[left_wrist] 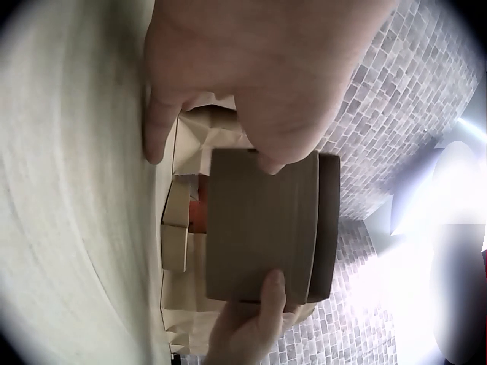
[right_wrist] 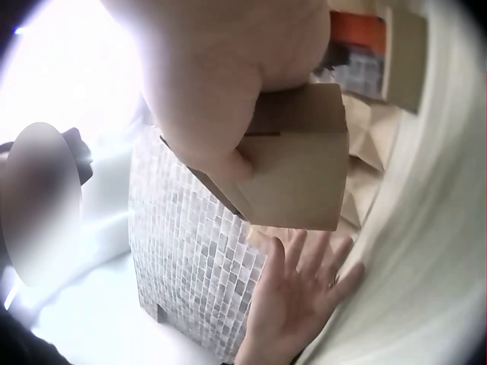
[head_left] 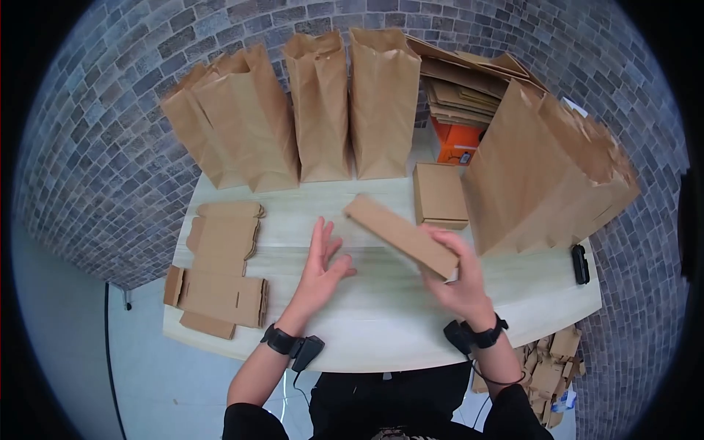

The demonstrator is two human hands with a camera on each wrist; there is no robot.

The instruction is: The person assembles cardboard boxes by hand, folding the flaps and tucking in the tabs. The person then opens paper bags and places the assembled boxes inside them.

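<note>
My right hand [head_left: 463, 284] grips a small brown cardboard box [head_left: 400, 235] by one end, above the right half of the table. The box is tilted, its narrow side facing up and its far end pointing to the back left. In the left wrist view the right thumb [left_wrist: 272, 300] presses on the broad face of the box. My left hand [head_left: 320, 265] is in the air left of the box, fingers extended and nothing in it. The right wrist view shows the left palm [right_wrist: 289, 308] with its fingers spread just beyond the box.
A second closed box [head_left: 440, 192] sits behind the held one. Unfolded cardboard [head_left: 224, 293] lies on the table's left side. Paper bags [head_left: 385, 110] stand along the back, with a large bag [head_left: 543, 176] at right. Beside it are stacked cardboard [head_left: 462, 99] and an orange box [head_left: 456, 143].
</note>
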